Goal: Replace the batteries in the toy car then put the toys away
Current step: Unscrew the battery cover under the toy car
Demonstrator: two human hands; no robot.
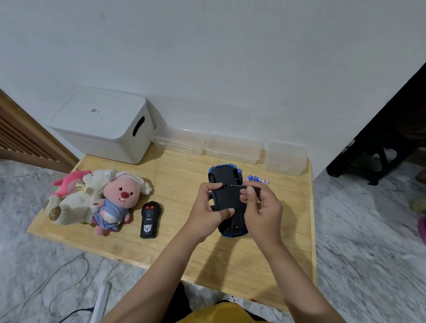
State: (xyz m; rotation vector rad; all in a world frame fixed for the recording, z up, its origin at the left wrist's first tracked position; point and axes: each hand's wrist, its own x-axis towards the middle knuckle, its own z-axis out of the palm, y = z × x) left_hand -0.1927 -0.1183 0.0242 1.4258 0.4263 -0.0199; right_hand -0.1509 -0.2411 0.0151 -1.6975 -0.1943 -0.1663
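On the tabletop [264, 247] the toy car [226, 198] lies belly-up; the left hand [206, 215] grips its side, the right hand [262, 215] pinches a screwdriver [245, 186] at the cover screw. Likely unscrewing; next, lift the cover, swap in batteries [258, 179].

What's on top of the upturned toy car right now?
On the black underside of the blue toy car, the left hand grips one side; the right hand holds a thin screwdriver with its tip at the underside. The hands cover part of the underside.
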